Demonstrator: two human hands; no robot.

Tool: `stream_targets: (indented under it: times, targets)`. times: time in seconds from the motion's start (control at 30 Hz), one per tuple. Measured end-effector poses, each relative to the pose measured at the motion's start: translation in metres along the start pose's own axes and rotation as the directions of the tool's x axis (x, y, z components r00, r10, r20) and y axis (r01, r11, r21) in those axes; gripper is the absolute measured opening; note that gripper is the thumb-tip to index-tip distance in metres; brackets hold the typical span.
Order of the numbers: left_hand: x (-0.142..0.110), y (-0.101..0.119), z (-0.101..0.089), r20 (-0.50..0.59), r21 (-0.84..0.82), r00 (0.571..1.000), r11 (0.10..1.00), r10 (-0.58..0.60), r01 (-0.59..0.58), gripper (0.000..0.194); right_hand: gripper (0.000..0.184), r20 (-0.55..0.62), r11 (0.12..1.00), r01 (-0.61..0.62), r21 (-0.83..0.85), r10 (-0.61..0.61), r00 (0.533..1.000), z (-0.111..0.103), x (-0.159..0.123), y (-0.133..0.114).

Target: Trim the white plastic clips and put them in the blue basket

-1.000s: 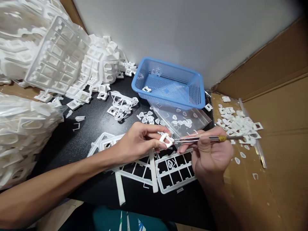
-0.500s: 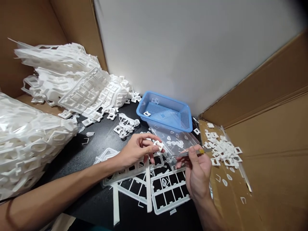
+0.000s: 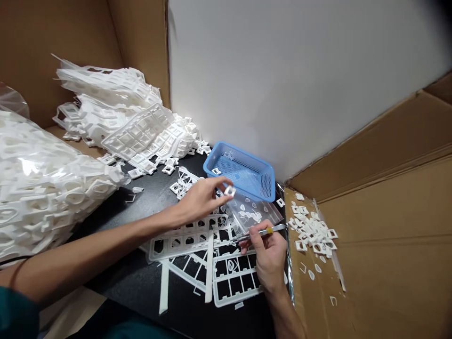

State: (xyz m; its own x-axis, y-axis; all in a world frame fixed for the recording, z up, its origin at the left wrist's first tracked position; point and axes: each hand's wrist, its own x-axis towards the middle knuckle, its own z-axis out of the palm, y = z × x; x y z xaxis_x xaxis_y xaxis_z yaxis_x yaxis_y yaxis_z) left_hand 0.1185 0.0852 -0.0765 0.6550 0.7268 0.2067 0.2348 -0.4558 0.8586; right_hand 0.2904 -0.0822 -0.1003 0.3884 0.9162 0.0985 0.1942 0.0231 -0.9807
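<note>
Between the thumb and fingers of my left hand (image 3: 201,200) is a small square white plastic frame (image 3: 230,191), held up near the front of the blue basket (image 3: 247,192). My right hand (image 3: 268,252) is closed round a slim metal tool with a yellow band (image 3: 278,228); its thin end points left, and its exact kind is unclear. Under and between the hands lie a white plastic grid sheet (image 3: 190,239) and an open lattice (image 3: 238,299). Behind my right hand, a clear plastic bag (image 3: 270,212) has small white oval pieces on or in it.
A big clear bag of white parts (image 3: 52,188) fills the left side. White sheets (image 3: 116,108) are heaped at the back left. Loose white frames (image 3: 314,230) lie piled on cardboard (image 3: 310,301) at right. Cardboard walls (image 3: 381,197) and a pale panel (image 3: 282,84) surround the table.
My left hand has lifted the small frame slightly up and away from the right hand. My right hand has shifted left and down, still holding the tool. The view has turned a little.
</note>
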Motion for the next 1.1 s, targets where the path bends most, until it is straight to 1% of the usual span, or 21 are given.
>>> stream_targets:
  times: [0.07, 0.17, 0.23, 0.27, 0.3, 0.37, 0.43, 0.5, 0.57, 0.73, 0.97, 1.03, 1.1]
  targets:
    - [0.016, 0.001, -0.010, -0.056, 0.137, 0.998, 0.991, 0.013, -0.005, 0.044, 0.031, 0.035, 0.999, -0.001, -0.049, 0.002, 0.999, 0.003, -0.002, -0.002]
    - [0.029, 0.003, -0.020, -0.052, 0.368, 0.992, 0.926, 0.117, -0.089, 0.059, 0.031, 0.077, 0.994, -0.010, -0.107, 0.018, 0.997, 0.008, -0.003, -0.002]
    - [0.029, 0.005, -0.025, -0.039, 0.422, 0.988, 0.899, 0.149, -0.119, 0.061, 0.032, 0.083, 0.990, -0.005, -0.141, 0.017, 0.996, 0.010, -0.003, -0.001]
    - [0.027, 0.006, -0.027, -0.024, 0.417, 0.988, 0.900, 0.151, -0.128, 0.057, 0.032, 0.079, 0.988, -0.001, -0.154, 0.013, 0.997, 0.010, -0.002, 0.001]
    - [0.025, 0.006, -0.028, 0.008, 0.398, 0.989, 0.906, 0.151, -0.141, 0.051, 0.033, 0.074, 0.987, 0.004, -0.162, 0.008, 0.997, 0.010, -0.001, 0.002]
    - [0.017, 0.006, -0.031, 0.135, 0.359, 0.979, 0.913, 0.155, -0.194, 0.035, 0.035, 0.063, 0.986, 0.005, -0.167, 0.006, 0.998, 0.010, 0.001, 0.005]
    - [0.008, 0.003, -0.032, 0.300, 0.327, 0.940, 0.909, 0.160, -0.259, 0.025, 0.037, 0.060, 0.988, -0.012, -0.154, 0.021, 0.998, 0.010, 0.003, 0.008]
    - [-0.003, 0.000, -0.031, 0.418, 0.304, 0.896, 0.907, 0.147, -0.291, 0.025, 0.038, 0.067, 0.991, -0.037, -0.131, 0.046, 0.997, 0.011, 0.004, 0.010]
    - [-0.013, -0.003, -0.029, 0.460, 0.315, 0.880, 0.905, 0.119, -0.287, 0.032, 0.037, 0.089, 0.992, -0.060, -0.110, 0.070, 0.994, 0.012, 0.005, 0.012]
    - [-0.029, -0.013, -0.022, 0.481, 0.362, 0.874, 0.891, 0.073, -0.274, 0.059, 0.039, 0.153, 0.990, -0.113, -0.081, 0.125, 0.980, 0.014, 0.008, 0.015]
    - [-0.031, -0.022, -0.016, 0.451, 0.329, 0.891, 0.919, 0.048, -0.216, 0.064, 0.040, 0.190, 0.988, -0.149, -0.032, 0.153, 0.970, 0.014, 0.013, 0.021]
    - [-0.032, -0.023, -0.014, 0.442, 0.338, 0.896, 0.921, 0.028, -0.195, 0.066, 0.038, 0.186, 0.992, -0.126, -0.031, 0.129, 0.974, 0.016, 0.011, 0.020]
    - [-0.032, -0.023, -0.014, 0.431, 0.349, 0.903, 0.922, 0.004, -0.170, 0.068, 0.033, 0.161, 0.998, -0.051, -0.043, 0.057, 0.985, 0.018, 0.008, 0.017]
